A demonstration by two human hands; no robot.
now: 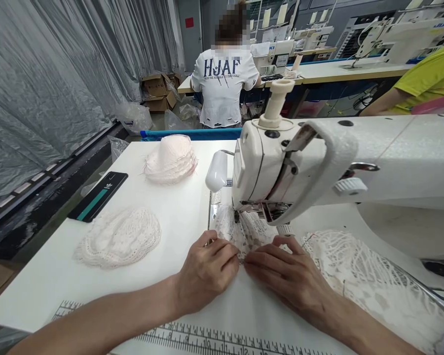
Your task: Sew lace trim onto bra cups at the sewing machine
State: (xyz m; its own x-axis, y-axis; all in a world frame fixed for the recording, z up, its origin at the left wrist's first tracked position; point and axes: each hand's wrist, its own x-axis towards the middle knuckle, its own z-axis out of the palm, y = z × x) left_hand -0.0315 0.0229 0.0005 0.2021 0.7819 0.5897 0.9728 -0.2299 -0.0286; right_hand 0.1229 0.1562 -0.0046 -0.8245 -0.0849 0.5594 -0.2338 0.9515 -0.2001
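White openwork lace piece (252, 235) lies just beyond our fingertips, twd the far edge of the smooth white tabletop (185, 207), its far end under the needle area of the glossy white sewing machine (251, 165). Folds run roughly away from the near edge; it's bunched, so we can't tell the true long axis. Both hands are abt equally near, fingertips almost meeting at its near end.

Grip: our L hand (209, 271) is curled tight, fingertips closed on the lace's near L part; a dark metallic bit shows by the thumb, ID unclear. Our R hand (292, 273) has bent fingers resting on the near R part; can't tell if they pinch or only press. Loose white lace heap (370, 281) sits R of it, twd the tabletop's R side.
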